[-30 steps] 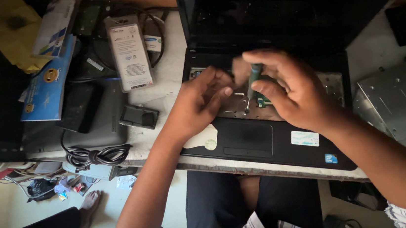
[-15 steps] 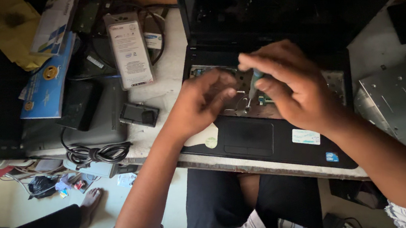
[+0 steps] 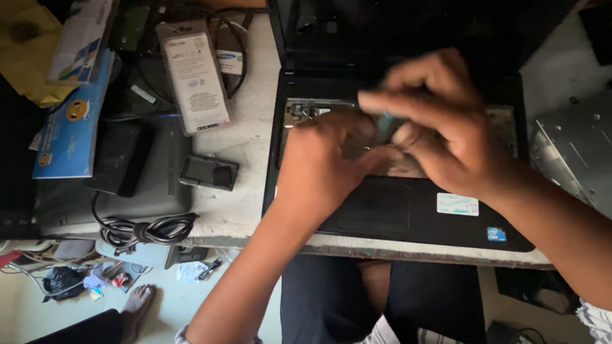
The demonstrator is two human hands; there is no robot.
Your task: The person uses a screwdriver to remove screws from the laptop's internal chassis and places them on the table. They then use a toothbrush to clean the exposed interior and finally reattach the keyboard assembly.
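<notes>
A black laptop (image 3: 429,212) lies open on the desk with its keyboard removed, so the metal plate and parts underneath show. Both my hands are over that opening. My right hand (image 3: 441,133) is motion-blurred and curled around a green-handled screwdriver (image 3: 385,124), of which only a sliver shows between the fingers. My left hand (image 3: 323,159) rests on the laptop's inner plate just left of it. Its fingertips are tucked under my right hand and hidden.
A silver metal drive caddy (image 3: 599,144) lies right of the laptop. To the left are a long grey battery pack (image 3: 192,74), a blue booklet (image 3: 69,120), a small black device (image 3: 209,172) and a coiled black cable (image 3: 147,228). Another person's foot (image 3: 136,308) is on the floor below.
My right hand has shifted left and up over the opened keyboard area and now covers most of the screwdriver. My left hand has stayed on the plate.
</notes>
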